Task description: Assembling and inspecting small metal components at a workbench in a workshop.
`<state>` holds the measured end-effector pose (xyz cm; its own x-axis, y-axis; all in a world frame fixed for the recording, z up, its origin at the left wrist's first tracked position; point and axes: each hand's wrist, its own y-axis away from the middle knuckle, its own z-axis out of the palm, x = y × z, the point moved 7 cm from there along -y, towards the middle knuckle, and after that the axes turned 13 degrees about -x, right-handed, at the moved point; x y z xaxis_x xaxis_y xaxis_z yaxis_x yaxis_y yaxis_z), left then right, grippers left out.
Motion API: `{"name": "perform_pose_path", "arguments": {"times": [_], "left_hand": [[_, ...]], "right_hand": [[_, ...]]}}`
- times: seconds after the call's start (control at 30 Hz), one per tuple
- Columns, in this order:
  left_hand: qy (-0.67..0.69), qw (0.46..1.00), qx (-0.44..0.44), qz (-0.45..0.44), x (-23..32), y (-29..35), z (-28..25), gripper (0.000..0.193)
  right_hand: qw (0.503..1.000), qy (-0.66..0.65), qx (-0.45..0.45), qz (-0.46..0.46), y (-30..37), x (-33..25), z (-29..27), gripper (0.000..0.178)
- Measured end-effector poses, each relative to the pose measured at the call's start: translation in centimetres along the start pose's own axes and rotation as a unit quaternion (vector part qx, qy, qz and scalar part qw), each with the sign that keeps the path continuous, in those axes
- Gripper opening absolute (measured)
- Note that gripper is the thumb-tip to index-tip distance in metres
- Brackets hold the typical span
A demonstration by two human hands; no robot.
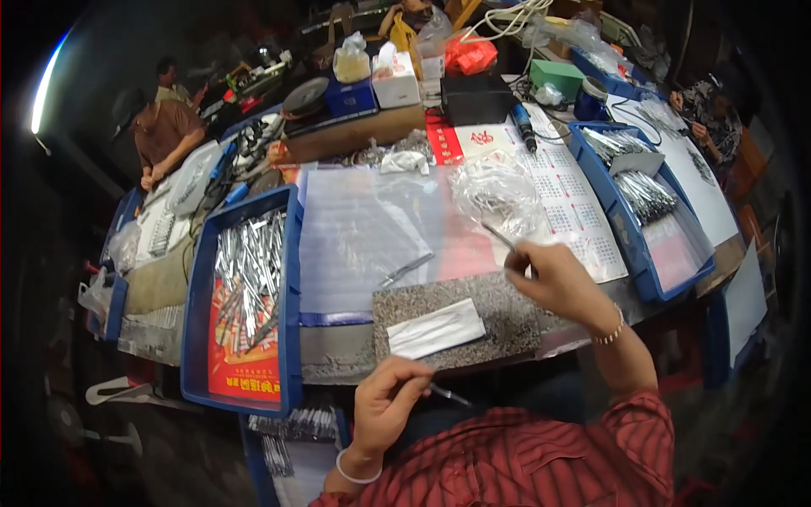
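My left hand (390, 401) pinches a thin rod (452, 395); my right hand (553, 279) grips a slim dark rod (498, 237). Ahead, a folded white cloth (435, 329) rests on the stone slab (517, 314). Beyond, metal pieces (253, 270) fill the left tray (296, 321), bundles (644, 197) the right tray (614, 224); which are finished, I cannot tell.

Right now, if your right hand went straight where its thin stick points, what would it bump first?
Probably the crumpled clear plastic bag ahead of the thin stick, though the right hand might pass above it; height is unclear.

Room between hands (384, 404); blue bin (292, 338) (raised walls) obstructs left side
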<state>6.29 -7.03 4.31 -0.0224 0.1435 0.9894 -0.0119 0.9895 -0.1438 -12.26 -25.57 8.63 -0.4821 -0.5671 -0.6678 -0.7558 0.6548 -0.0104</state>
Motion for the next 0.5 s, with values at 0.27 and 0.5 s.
{"name": "perform_pose_path", "arguments": {"times": [0.27, 0.5], "left_hand": [[-0.221, 0.972, -0.017, 0.079, 1.9, -2.4, 4.0, 0.013], [-0.132, 0.988, -0.078, -0.010, -1.0, -1.0, 5.4, 0.010]], "right_hand": [[0.989, -0.080, -0.084, -0.088, 6.6, -4.2, 6.1, 0.017], [0.964, -0.225, -0.034, -0.135, 7.6, -4.6, 5.7, 0.012]]}}
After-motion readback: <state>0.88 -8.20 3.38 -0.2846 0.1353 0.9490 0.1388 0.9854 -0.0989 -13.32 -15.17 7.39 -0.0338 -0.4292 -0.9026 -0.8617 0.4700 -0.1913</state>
